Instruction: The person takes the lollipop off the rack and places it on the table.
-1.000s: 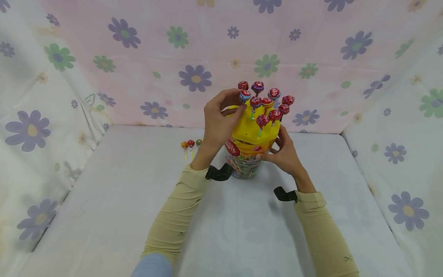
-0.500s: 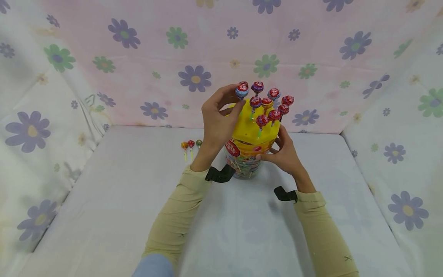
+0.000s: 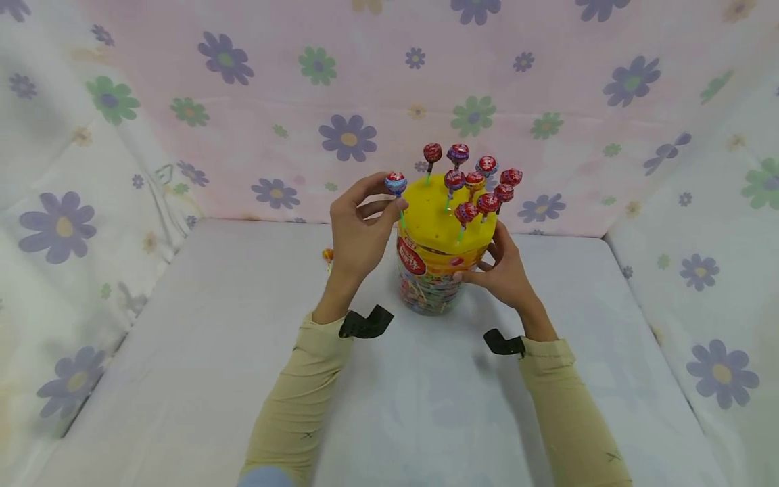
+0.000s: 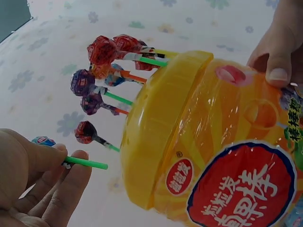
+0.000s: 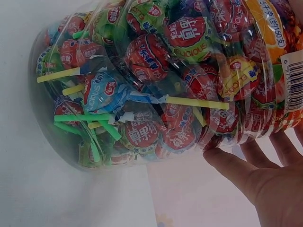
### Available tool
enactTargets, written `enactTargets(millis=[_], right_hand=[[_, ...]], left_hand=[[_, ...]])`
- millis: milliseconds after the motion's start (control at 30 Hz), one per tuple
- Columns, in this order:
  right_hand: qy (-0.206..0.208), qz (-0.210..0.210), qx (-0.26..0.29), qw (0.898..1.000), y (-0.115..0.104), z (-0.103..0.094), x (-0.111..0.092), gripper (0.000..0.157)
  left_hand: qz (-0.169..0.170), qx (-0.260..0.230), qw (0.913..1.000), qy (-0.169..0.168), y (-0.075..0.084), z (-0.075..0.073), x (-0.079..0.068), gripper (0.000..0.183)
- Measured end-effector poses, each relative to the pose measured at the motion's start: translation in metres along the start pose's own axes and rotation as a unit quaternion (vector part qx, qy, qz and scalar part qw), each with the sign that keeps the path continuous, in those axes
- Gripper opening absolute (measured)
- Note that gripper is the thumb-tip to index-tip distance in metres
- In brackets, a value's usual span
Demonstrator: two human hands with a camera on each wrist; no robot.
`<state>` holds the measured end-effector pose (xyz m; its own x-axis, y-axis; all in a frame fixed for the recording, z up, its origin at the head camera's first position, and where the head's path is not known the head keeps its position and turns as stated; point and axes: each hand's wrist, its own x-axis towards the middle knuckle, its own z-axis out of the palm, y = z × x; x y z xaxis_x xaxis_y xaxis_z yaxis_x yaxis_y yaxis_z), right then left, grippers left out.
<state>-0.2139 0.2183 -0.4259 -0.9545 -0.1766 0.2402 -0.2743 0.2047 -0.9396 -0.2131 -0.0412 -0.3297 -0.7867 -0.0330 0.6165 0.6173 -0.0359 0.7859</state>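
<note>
In the head view my left hand [image 3: 359, 233] pinches a lollipop [image 3: 395, 183] with a blue and red wrapper, just left of the jar's yellow lid [image 3: 420, 206]. Its green stick [image 4: 87, 163] points toward the lid in the left wrist view, with a gap between them. My right hand [image 3: 506, 274] grips the right side of the clear lollipop jar [image 3: 429, 297], which stands upright on the table. Several red, purple and orange lollipops [image 3: 454, 180] stand stuck in the lid by their sticks. Wrapped lollipops [image 5: 147, 56] fill the jar.
An orange lollipop [image 3: 328, 255] lies on the white-covered table [image 3: 213, 352] behind my left hand, partly hidden. Flowered cloth [image 3: 292, 88] walls off the back and both sides.
My left hand has lifted the blue lollipop up from the lid's left part and moved it left, clear of the lid. The right hand and jar stay in place.
</note>
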Motion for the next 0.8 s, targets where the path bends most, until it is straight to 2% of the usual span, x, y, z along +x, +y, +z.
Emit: enactTargets(millis=[200,467,633,800], right_hand=[[-0.002,0.003,0.003,1.0,0.001,-0.001,-0.001,0.1],[0.0,0.0,-0.003,1.0,-0.002,0.0,-0.001,0.101],[0.001,-0.003,-0.003,1.0,-0.003,0.0,-0.001,0.101],[0.001,-0.002,-0.004,1.0,-0.002,0.0,-0.001,0.1]], left_hand=[[-0.012,0.007,0.9999,0.008,-0.013,-0.014,-0.009,0.035],[-0.072,0.015,0.9972,0.014,-0.032,-0.035,-0.024,0.034],[-0.094,0.016,0.9952,0.021,-0.043,-0.047,-0.032,0.036],[-0.111,0.023,0.9927,0.042,-0.051,-0.054,-0.039,0.035]])
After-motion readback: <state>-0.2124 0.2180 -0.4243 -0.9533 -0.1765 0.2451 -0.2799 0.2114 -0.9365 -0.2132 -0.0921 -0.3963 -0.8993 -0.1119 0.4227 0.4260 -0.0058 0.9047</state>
